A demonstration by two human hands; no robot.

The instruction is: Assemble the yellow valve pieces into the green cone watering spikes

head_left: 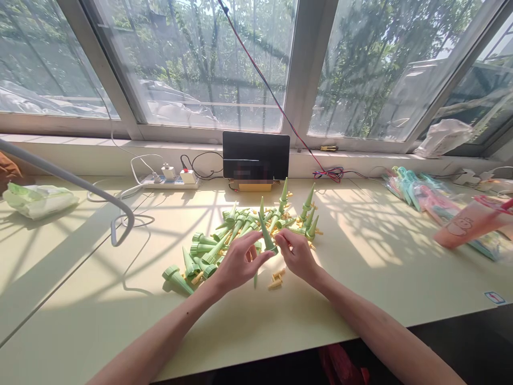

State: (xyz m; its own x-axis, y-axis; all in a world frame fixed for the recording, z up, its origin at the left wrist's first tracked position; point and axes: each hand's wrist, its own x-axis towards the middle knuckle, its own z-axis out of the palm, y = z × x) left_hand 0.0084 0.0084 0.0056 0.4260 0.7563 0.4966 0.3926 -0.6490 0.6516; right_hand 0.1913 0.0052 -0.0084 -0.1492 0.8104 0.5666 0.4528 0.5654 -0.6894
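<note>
The left hand holds a green plastic spike between its thumb and fingers. The spike's thin tip points up and its fat end is down by the thumb. The right hand is just beside it, with its thumb and pointing finger close together near the spike. I cannot tell if they pinch something small.

Past the fingers and to their left, a heap of green spikes lies on the pale table. Past the right fingers, a few standing spikes point up, with little yellow pegs poking out. Nearer than the fingertips, between the two hands, some loose yellow pegs lie on the table.

Straight ahead of the fingers, a black tablet stands by the window. Far to their right is a pink drink cup.
</note>
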